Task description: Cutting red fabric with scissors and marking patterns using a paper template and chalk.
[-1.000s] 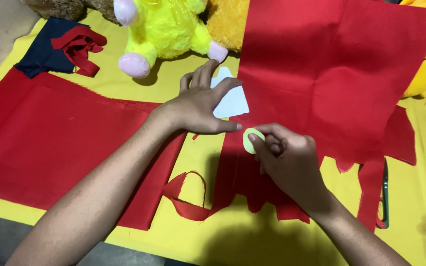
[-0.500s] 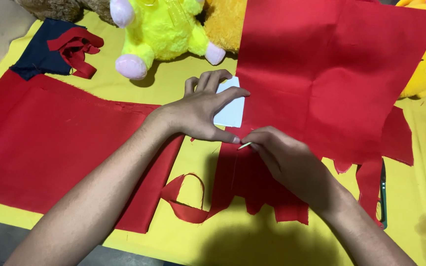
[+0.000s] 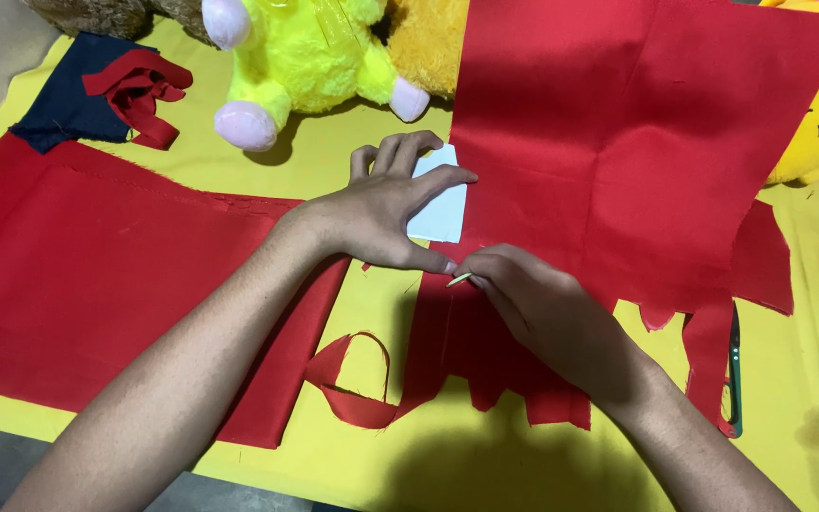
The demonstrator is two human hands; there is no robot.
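Left hand (image 3: 386, 213) rests on card (image 3: 440, 210), which lies at the left edge of the large cloth (image 3: 637, 142). Right hand (image 3: 537, 308) lies just before it, on the same cloth. Plush toy (image 3: 305, 57) behind. Second cloth (image 3: 97, 275) left. Scissors (image 3: 734, 370) right.

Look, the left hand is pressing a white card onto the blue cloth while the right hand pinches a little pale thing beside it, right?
Not quite. The cloth is red, not blue; the head view shows it. The left hand does press the white card there, and the right hand pinches the little pale thing beside it.
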